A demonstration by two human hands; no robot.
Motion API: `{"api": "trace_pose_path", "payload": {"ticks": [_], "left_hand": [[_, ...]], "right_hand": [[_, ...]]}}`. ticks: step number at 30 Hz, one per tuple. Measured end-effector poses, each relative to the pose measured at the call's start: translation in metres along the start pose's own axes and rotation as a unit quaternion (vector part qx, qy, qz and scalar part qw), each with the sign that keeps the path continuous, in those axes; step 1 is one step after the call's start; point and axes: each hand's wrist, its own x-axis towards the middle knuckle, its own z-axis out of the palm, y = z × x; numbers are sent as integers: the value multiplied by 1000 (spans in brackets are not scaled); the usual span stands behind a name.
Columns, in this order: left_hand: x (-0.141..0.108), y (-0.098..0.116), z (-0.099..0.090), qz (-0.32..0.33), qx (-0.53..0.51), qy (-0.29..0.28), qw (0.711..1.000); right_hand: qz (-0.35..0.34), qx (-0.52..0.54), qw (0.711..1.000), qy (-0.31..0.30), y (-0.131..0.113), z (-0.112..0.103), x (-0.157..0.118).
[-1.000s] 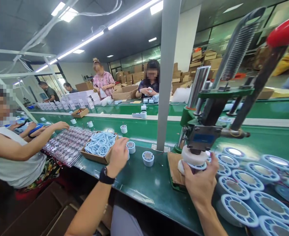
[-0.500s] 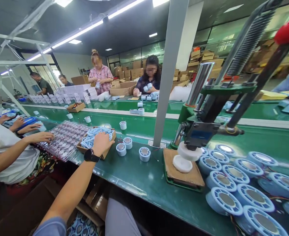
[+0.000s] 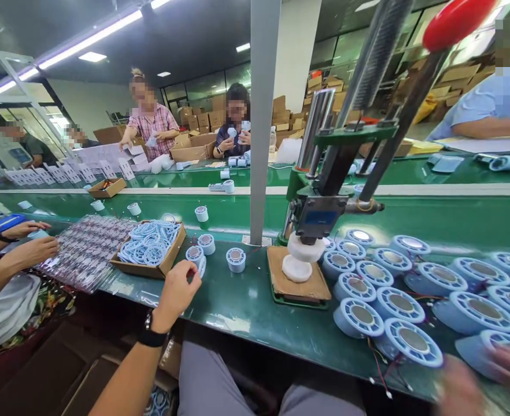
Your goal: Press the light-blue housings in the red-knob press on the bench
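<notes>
My left hand (image 3: pixel 177 293), with a dark band on its wrist, is over the front of the green bench. Its thumb and fingertips pinch a thin light-blue ring (image 3: pixel 202 267), beside two small blue-and-white round units (image 3: pixel 195 254). At the lower right corner my right hand (image 3: pixel 461 388) is smeared by motion. Its fingers are at a light-blue round fan-like unit (image 3: pixel 476 352) with a grey disc on top; whether they grip it I cannot tell. Several like units (image 3: pixel 401 304) with thin wires stand between that hand and the press.
A hand press (image 3: pixel 320 216) with a red-knobbed lever and white round pads stands mid-bench, beside a grey post (image 3: pixel 261 127). Left of it are a cardboard box (image 3: pixel 168 263) of blue rings and a sheet of small parts (image 3: pixel 88 248). Co-workers sit across and to the left.
My left hand has come out of the box of rings and moved right, now with a ring in its fingers. My right hand has entered at the lower right. The view has turned right.
</notes>
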Motion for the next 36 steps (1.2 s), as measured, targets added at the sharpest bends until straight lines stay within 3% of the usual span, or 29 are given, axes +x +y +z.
{"api": "trace_pose_path", "payload": {"ticks": [2,3,5,7,9,11,14,17,21,24,27,31,36], "left_hand": [[-11,3,15,-47,-72,-35,996],[-14,2,20,-74,-95,-55,991],[-14,-4,28,-117,-122,-90,981],[-10,-12,31,-134,-126,-112,977],[-7,-20,28,-137,-116,-113,977],[-9,-22,26,-144,-105,-100,979],[-19,-12,33,-100,-99,-77,987],[-29,8,50,-14,-45,-61,997],[-30,25,64,-18,49,-71,996],[-28,22,61,18,-8,-122,992],[-28,18,60,37,-60,-141,987],[-27,21,65,9,-53,-125,991],[-29,45,60,-45,-177,-86,979]], "right_hand": [[-27,20,999,-42,-19,41,-1],[-45,33,994,-93,-27,67,3],[-68,33,966,-248,-40,124,18],[-71,-8,914,-400,-47,173,37],[-80,-34,866,-492,-49,205,52],[-95,-31,848,-520,-49,218,59],[-93,-36,848,-520,-47,209,58],[-70,-60,855,-510,-46,184,47],[-27,-70,886,-458,-42,145,17],[-9,-36,917,-398,-32,121,-12],[-12,14,923,-385,-21,103,-31],[-11,83,912,-402,-15,98,-38],[42,74,953,-289,-22,116,-50]]}}
